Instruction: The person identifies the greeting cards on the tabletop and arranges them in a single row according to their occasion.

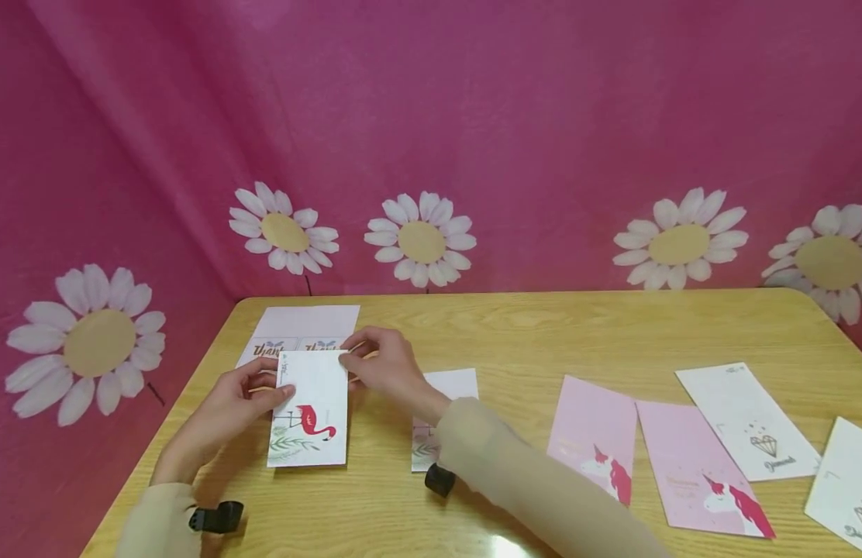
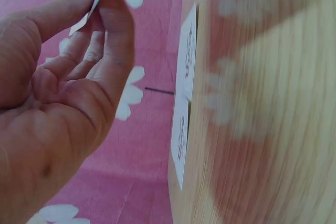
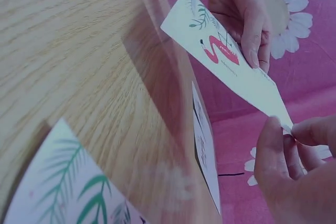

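A white envelope with a red flamingo and green leaves (image 1: 308, 434) is held up above the table in the head view. My left hand (image 1: 229, 407) pinches its left edge, thumb on the printed face. At the top right corner my right hand (image 1: 389, 364) pinches it between thumb and fingers. The right wrist view shows the flamingo envelope (image 3: 231, 72) tilted, with both hands on it. Only a thin edge of the envelope (image 2: 92, 11) shows in the left wrist view, between thumb and fingers. Behind it lie "Thank" cards (image 1: 312, 319), partly hidden.
A second leaf-printed piece (image 1: 455, 381) lies under my right forearm. To the right are two pink unicorn pieces (image 1: 587, 418) (image 1: 682, 457) and two white diamond-print pieces (image 1: 738, 411) (image 1: 849, 473). A pink flowered cloth (image 1: 543, 155) hangs behind the wooden table (image 1: 529, 325).
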`<state>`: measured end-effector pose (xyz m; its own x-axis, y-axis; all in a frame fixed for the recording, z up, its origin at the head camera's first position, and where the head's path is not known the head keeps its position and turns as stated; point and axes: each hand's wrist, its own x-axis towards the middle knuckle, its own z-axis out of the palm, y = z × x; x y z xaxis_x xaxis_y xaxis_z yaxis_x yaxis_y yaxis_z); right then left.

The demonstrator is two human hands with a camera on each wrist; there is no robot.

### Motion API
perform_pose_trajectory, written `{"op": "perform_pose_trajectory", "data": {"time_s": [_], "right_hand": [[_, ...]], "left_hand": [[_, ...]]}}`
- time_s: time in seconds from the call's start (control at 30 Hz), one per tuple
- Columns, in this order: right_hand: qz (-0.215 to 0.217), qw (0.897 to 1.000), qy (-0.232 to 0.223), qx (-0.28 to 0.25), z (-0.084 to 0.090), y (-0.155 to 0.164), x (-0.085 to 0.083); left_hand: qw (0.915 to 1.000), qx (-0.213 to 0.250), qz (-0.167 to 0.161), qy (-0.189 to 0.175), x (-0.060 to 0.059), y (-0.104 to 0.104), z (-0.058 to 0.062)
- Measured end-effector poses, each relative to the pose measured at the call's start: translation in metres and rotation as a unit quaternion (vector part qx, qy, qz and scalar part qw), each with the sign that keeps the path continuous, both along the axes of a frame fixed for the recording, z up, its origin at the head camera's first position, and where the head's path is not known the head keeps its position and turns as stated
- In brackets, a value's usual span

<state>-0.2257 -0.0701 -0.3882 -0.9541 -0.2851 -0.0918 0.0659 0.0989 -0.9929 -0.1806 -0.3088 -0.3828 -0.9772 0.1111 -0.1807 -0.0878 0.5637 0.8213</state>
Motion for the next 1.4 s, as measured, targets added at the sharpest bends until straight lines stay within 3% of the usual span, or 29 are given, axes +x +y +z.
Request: {"op": "perform_pose_trajectory", "data": {"time_s": [0.23,0.5,0.7,0.93,1.1,1.23,1.4], "right_hand": [[0.011,1.0,0.001,-0.003,0.001,0.019,0.009],[0.044,0.999,0.003,0.029,-0.001,0.037,0.017],[0.021,0.999,0.018,0.038,-0.004,0.047,0.022],[-0.07,0.997,-0.004,0.033,-0.007,0.062,0.018],[-0.105,0.993,-0.004,0.044,-0.008,0.068,0.012],[-0.114,0.992,-0.007,0.047,-0.009,0.071,0.009],[-0.071,0.994,-0.047,0.074,-0.008,0.073,0.009]], "left_hand": [[0.9968,0.066,0.044,0.014,0.004,0.015,0.0],[0.989,0.111,0.09,0.037,-0.001,0.034,0.002],[0.9879,0.113,0.101,0.03,-0.006,0.052,0.003],[0.9953,0.067,0.069,0.011,-0.003,0.076,0.001],[0.9953,0.069,0.068,-0.009,-0.001,0.089,-0.001],[0.9942,0.064,0.085,-0.016,-0.004,0.097,-0.003],[0.9932,0.04,0.11,-0.002,-0.013,0.102,-0.008]]}}
